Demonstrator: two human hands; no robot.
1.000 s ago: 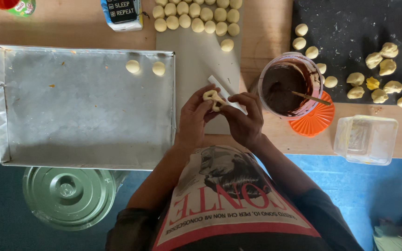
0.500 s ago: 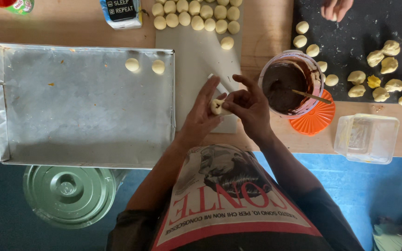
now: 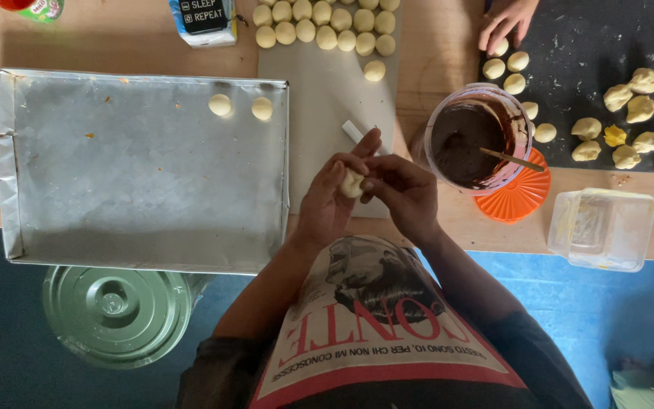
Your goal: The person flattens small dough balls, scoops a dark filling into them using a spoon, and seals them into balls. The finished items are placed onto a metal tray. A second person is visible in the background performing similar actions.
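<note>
Both my hands meet over the near edge of a white cutting board [image 3: 319,113]. A small pale dough ball [image 3: 352,182] rests in the curled fingers of my left hand [image 3: 327,203]. My right hand [image 3: 404,193] pinches the same dough ball from the right side with its fingertips. A tub of dark brown chocolate filling [image 3: 469,140] with a stick in it stands just right of my right hand, on an orange lid [image 3: 520,204]. Left of my hands lies a large metal baking tray [image 3: 115,182] holding two dough balls [image 3: 220,104].
Several rows of dough balls [image 3: 327,30] line the board's far end. Another person's hand [image 3: 505,23] touches dough balls on a black mat [image 3: 592,68] at top right, beside several irregular dough lumps. A clear plastic box [image 3: 603,227] sits at the table's near edge; a round metal lid [image 3: 115,303] lies below.
My hands have drawn closer together around the dough, which now looks rounder. Another person's hand has come into view at the top right and moved left onto the dough balls.
</note>
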